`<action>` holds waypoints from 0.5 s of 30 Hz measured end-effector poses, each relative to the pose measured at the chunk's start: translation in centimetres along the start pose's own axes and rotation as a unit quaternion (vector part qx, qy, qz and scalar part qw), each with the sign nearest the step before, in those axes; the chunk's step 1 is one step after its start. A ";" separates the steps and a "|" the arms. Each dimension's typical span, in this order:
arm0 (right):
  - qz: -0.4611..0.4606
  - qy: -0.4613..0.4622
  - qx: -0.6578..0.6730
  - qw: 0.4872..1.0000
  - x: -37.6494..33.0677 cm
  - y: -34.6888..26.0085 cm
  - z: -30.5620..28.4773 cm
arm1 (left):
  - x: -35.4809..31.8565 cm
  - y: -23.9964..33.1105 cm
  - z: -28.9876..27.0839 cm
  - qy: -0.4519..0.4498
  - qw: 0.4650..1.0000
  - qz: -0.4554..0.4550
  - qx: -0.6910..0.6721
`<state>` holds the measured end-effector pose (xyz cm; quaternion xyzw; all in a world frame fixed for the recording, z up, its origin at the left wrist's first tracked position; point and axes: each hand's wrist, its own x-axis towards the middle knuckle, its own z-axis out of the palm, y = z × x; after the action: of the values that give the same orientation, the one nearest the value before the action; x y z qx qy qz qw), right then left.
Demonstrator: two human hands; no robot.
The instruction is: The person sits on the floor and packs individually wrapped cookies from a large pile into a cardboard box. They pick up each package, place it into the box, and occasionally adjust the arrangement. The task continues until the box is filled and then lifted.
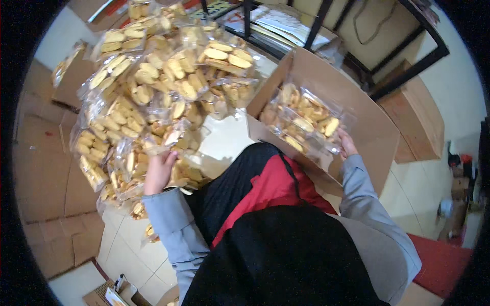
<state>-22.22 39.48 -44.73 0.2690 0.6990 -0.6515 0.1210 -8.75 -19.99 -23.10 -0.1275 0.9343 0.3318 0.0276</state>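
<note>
A large heap of clear plastic bags (148,76) filled with pale, oblong biscuits rises at the left. At the near side of the heap, my left hand (159,172) is closed on the edge of one bag of biscuits (166,136), its thumb up and its other fingers partly hidden. To the right, an open cardboard box (370,125) holds a few similar bags. Inside it, my right hand (347,143) grips the end of a bag of biscuits (311,120), with the fingertips partly behind the plastic.
A black metal frame (314,25) with stacked papers (286,23) stands behind the box. Another cardboard box (416,117) sits at the far right. Flattened cardboard (48,168) lines the left side. Pale floor tiles (135,245) show near my left forearm.
</note>
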 end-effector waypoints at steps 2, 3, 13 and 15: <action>-0.039 0.081 -0.087 0.992 5.0 2.4 -4.6 | 1.7 1.7 1.0 -0.008 0.999 0.047 -0.012; -0.052 0.271 -0.259 0.925 3.2 -0.3 0.6 | 1.1 0.9 1.0 0.005 0.998 0.053 0.025; -0.633 -0.111 -0.310 0.701 -18.0 -17.5 21.3 | -2.6 9.9 2.3 -0.076 0.981 0.176 -0.022; -0.708 -0.158 -0.325 0.606 -21.2 -19.1 25.1 | -3.0 10.6 4.8 -0.075 0.969 0.235 0.019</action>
<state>-19.50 10.28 -20.59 -0.4740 0.8071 -0.2960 -0.1905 -8.71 -8.40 -19.89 0.1218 0.9395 0.3196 0.0210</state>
